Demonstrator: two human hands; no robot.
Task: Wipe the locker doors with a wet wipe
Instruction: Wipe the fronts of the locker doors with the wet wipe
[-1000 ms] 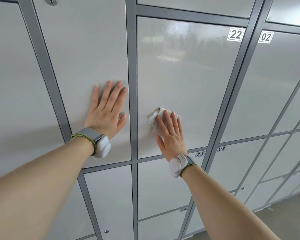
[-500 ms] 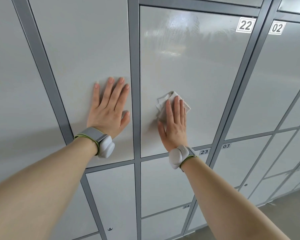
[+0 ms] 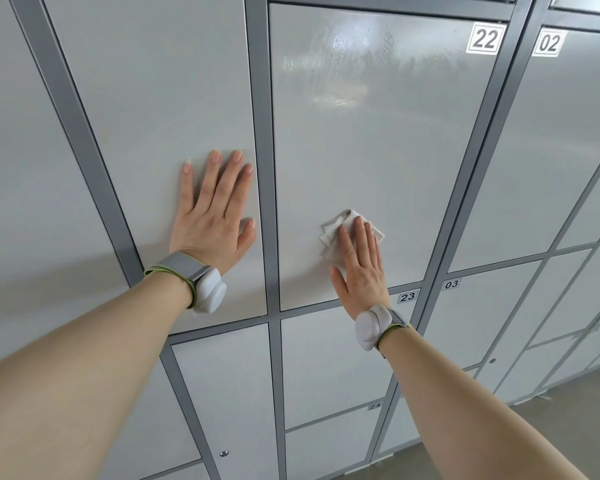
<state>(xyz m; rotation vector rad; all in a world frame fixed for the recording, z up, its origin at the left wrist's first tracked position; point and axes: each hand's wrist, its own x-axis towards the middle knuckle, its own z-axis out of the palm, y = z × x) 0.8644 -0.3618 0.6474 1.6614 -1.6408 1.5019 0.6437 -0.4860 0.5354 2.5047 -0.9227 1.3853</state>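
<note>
The right hand point(image 3: 359, 268) lies flat, fingers straight and close together, pressing a crumpled white wet wipe point(image 3: 340, 233) against the pale grey, glossy metal locker door numbered 22 point(image 3: 378, 150); the wipe sits in the lower middle of that door, its folded corners poking out to the left of and above the fingertips, the rest hidden under the palm; the hand does not clench the cloth but pins it to the panel. The upper part of the same door carries a streaky, misted sheen point(image 3: 343, 64) where light reflects off it, while the lower part looks duller. The left hand point(image 3: 212, 223) is spread open and holds nothing, palm flat on the neighbouring pale grey locker door point(image 3: 146, 98) to the left, its thumb just beside the darker grey vertical frame bar point(image 3: 260, 168) that separates the two doors. Each wrist wears a white rounded device on a grey band with a green edge, one on the left wrist point(image 3: 207, 289) and one on the right wrist point(image 3: 373, 327). A white square label reading 22 point(image 3: 485, 39) sits in the top right corner of the wiped door; the next door to the right bears a label 02 point(image 3: 548, 43); below are smaller doors labelled 23 point(image 3: 406, 296) and 03 point(image 3: 451, 284). A small round metal lock point(image 3: 224, 453) shows on a lower door at the left; a strip of grey floor point(image 3: 568, 420) is visible at the lower right.
</note>
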